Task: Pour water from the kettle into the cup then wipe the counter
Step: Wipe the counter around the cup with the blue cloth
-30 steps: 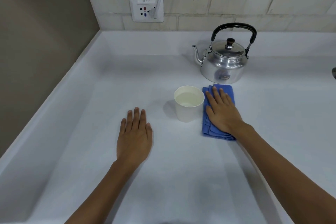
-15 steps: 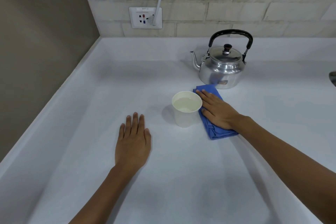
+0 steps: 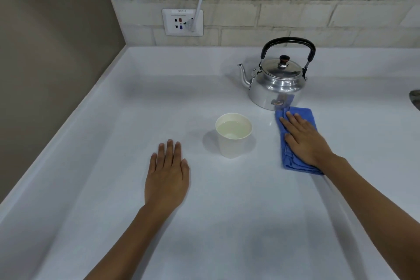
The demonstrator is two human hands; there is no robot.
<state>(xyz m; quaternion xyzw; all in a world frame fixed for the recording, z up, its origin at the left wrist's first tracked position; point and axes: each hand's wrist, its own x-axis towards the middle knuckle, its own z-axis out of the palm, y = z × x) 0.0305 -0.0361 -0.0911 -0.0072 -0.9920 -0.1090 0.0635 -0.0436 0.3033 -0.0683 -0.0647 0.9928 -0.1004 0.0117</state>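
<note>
A silver kettle [image 3: 276, 85] with a black handle stands upright at the back right of the white counter [image 3: 227, 223], spout pointing left. A white paper cup [image 3: 233, 135] holding water sits in front of it to the left. A folded blue cloth [image 3: 295, 138] lies just in front of the kettle, right of the cup. My right hand [image 3: 304, 140] presses flat on the cloth, fingers extended. My left hand [image 3: 167, 177] rests flat on the counter left of the cup, holding nothing.
A wall socket [image 3: 182, 22] with a white cable plugged in sits on the brick wall behind. A brown wall [image 3: 45, 63] borders the counter on the left. A dark object [image 3: 414, 98] shows at the right edge.
My right hand has slid the blue cloth to the right, away from the cup. The left hand stays flat in place. The view tilted up slightly.
</note>
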